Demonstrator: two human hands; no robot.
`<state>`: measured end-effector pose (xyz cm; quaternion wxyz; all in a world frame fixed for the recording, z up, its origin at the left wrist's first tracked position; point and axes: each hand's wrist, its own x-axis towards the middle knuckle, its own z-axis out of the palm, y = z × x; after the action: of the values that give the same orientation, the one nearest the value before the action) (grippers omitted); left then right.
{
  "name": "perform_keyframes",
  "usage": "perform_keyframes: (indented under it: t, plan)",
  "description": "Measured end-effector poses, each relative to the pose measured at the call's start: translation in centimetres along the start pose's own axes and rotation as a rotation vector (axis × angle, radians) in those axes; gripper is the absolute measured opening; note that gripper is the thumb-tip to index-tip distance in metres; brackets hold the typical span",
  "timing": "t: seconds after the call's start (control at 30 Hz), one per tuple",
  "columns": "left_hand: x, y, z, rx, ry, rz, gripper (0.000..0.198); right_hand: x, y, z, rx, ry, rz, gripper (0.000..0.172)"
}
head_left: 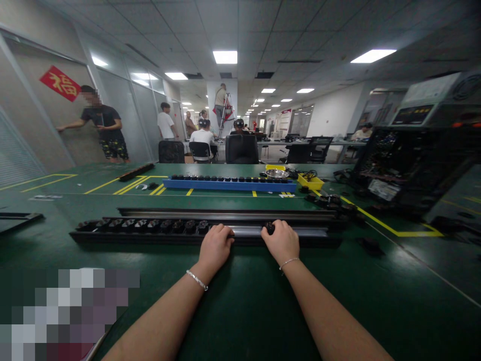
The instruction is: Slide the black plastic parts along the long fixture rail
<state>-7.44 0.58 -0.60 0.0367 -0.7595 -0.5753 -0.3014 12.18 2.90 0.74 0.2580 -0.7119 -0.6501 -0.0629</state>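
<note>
A long black channel [150, 239] lies across the green table in front of me. Several small black parts [166, 226] sit side by side in its left stretch, and its right stretch shows a bare pale inner surface. At the right end of that row, my left hand [216, 244] is closed over the channel with curled fingers; what lies under them is hidden. Farther right, my right hand [283, 241] pinches a small round black part [270, 228] just above the channel. Directly behind it runs a second dark strip [225, 213].
Beyond stands a blue rack [229, 185] of black parts. A metal dish [277, 174] and yellow bin [310, 181] are near it. Loose black parts [332, 201] lie right, before a large machine [409, 165]. A dark bar [137, 172] lies far left. People are in the background.
</note>
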Motion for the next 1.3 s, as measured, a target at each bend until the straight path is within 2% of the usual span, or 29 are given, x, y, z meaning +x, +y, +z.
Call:
perform_keyframes:
  t: [0.67,1.13,1.3]
  plan:
    - [0.0,0.5,-0.5,-0.008,-0.034,-0.036,0.011,0.1,0.2,-0.3,0.018,-0.009,0.051,0.028]
    - [0.0,0.7,-0.7,0.044,-0.026,-0.020,0.010,0.6,1.6,-0.8,-0.021,0.012,0.143,0.030]
    - [0.1,1.0,-0.9,0.050,-0.062,-0.040,0.010,0.9,2.1,-0.8,-0.025,0.009,0.180,0.031]
